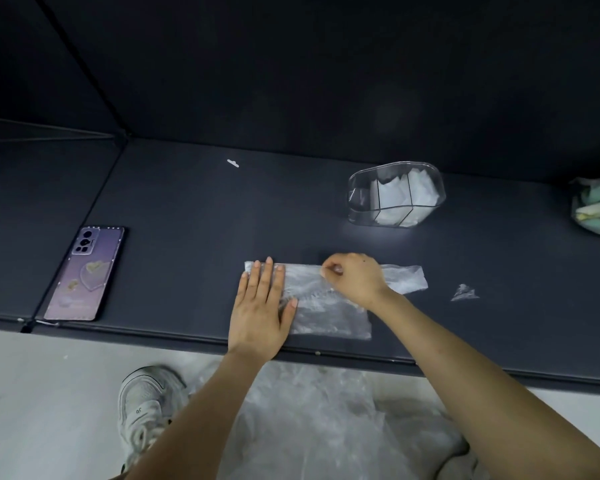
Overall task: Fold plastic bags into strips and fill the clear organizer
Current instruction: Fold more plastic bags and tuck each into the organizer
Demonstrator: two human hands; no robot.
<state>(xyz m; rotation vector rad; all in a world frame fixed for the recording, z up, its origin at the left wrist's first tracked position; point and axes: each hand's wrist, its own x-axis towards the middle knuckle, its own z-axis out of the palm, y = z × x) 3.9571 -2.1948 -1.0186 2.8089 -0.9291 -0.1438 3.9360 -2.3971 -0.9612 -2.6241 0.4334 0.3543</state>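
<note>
Where the pale floor meets the bench's front edge, a scuffed white sneaker [146,410] stands at lower left. Beside it, a loose heap of crumpled clear plastic film [326,427] spreads beneath both forearms (whether it lies on the floor or over a lap cannot be told).

On the dark matte bench [170,202], close to that edge, lies a thin clear plastic bag [329,313], partly folded into a band running left to right. The left hand [260,306] lies flat on the bag's left end, fingers straight and slightly spread, pressing it down. The right hand [355,278] sits over the bag's upper edge, thumb and fingertips curled together and pinching the film. The bag's right end juts out past that wrist, flat on the bench.

Just right of it, apart, lies a small crumpled scrap of clear plastic [464,292]. Well to the left, a purple smartphone [85,275] in a heart-patterned case lies camera side up.

Farther back, right of centre, stands the clear plastic organizer [361,199] with upright dividers. Its middle and right compartments hold folded whitish bags [392,195]. Farther still, left of the organizer, lies a tiny white plastic tab [233,163]. At the right edge sits a clear sack [596,209] of pale green and white material, cut off by the frame.
</note>
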